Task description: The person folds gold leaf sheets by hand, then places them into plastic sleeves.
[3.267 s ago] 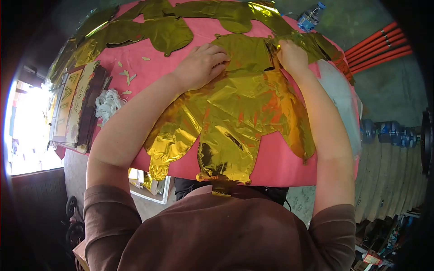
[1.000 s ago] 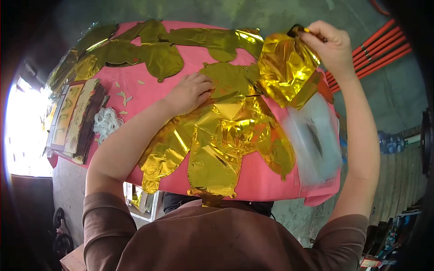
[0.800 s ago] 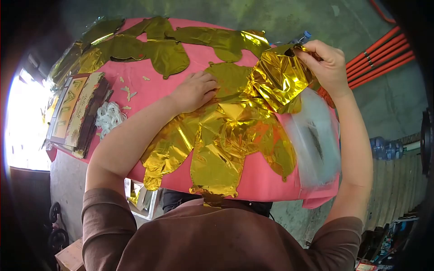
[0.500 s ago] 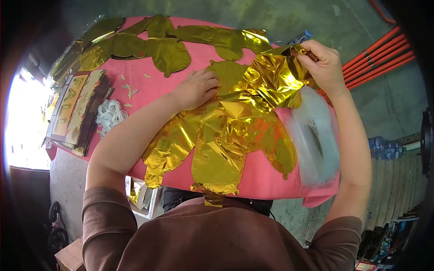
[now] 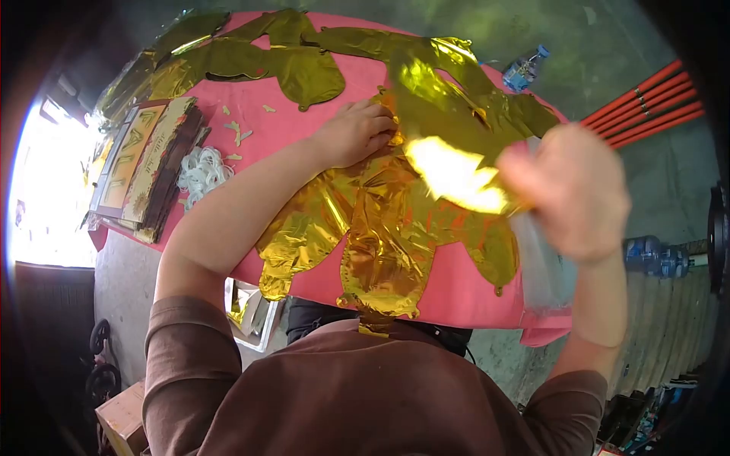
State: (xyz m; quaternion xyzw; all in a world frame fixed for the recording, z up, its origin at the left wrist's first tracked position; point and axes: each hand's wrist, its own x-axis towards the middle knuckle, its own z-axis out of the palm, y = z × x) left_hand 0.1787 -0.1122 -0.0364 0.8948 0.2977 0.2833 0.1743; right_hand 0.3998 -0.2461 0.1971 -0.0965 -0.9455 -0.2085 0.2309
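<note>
A deflated gold foil balloon (image 5: 388,258) lies spread over the near half of the table, its rounded lobes hanging toward me. My left hand (image 5: 357,135) rests at its upper part with curled fingers gripping the foil; the fingertips are partly hidden. Motion smears my right hand (image 5: 574,194), which is closed in a pinch on a raised, shining flap of the same balloon to the right. More flat gold foil balloons (image 5: 310,76) lie along the table's far side.
A pink cloth (image 5: 464,300) covers the table. On the left sit a stack of printed packets (image 5: 144,167) and a bundle of white ribbon (image 5: 204,173). A clear plastic bag (image 5: 544,277) lies at right. Beyond are a water bottle (image 5: 525,70) and orange poles (image 5: 646,102).
My right hand has swung right and toward me, pulling the foil flap down from its raised position. The fingers of my left hand have curled more into the foil. The view has shifted slightly.
</note>
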